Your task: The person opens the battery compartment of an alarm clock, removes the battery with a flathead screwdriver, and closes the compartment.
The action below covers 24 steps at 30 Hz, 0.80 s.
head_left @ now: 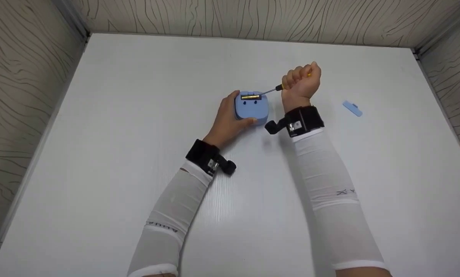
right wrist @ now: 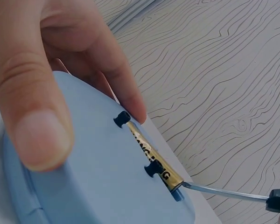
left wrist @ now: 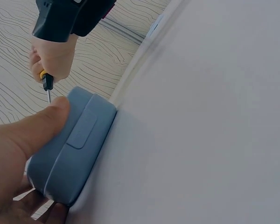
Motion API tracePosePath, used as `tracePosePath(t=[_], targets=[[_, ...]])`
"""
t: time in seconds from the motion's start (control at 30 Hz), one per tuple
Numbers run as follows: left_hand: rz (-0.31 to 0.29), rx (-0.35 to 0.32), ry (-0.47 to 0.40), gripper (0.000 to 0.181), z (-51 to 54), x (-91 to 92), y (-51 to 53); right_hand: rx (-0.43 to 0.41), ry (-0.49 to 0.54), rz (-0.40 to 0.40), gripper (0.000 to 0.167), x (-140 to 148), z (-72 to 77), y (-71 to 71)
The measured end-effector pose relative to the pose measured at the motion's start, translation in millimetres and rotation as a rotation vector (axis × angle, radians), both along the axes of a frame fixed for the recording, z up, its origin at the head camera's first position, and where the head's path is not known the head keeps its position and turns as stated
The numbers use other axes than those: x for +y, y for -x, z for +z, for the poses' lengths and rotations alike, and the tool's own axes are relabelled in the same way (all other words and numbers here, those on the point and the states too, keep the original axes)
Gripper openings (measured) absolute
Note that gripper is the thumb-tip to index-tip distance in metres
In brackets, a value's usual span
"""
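Note:
A light blue rounded-square case (head_left: 252, 112) lies with its battery slot facing up. My left hand (head_left: 227, 118) grips it from the left, thumb along the near side and fingers around the far side. Inside the slot sits a gold battery (right wrist: 151, 156) with dark lettering, beside two small black pegs. My right hand (head_left: 301, 82) is wrapped around the yellow-and-black handle of a screwdriver (head_left: 269, 92). Its metal tip meets the right end of the battery in the right wrist view. In the left wrist view the case (left wrist: 86, 140) shows its side, with a raised rectangular panel.
A small light blue battery cover (head_left: 352, 108) with a tab lies on the white table (head_left: 137, 115), to the right of my right hand. Panels with a wood-grain line pattern (head_left: 253, 19) stand along the table's back and sides.

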<state>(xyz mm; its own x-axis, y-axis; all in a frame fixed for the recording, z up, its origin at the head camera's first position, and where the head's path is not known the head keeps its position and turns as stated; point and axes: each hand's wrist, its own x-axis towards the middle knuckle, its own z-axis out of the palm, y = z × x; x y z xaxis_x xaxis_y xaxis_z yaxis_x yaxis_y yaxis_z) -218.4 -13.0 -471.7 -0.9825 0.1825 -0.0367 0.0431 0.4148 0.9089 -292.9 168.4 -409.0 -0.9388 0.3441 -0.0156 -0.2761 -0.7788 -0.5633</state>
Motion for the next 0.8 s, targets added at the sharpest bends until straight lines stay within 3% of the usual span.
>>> tracePosePath(t=[0.63, 0.8], targets=[[0.011, -0.035, 0.008, 0.097, 2.2, 1.8, -0.8, -0.015, 0.007, -0.022, 0.057, 8.6, 9.1, -0.5], [0.003, -0.021, 0.006, 0.097, 2.1, 0.4, -0.5, 0.078, -0.092, -0.02, 0.056, 14.1, 11.6, -0.8]])
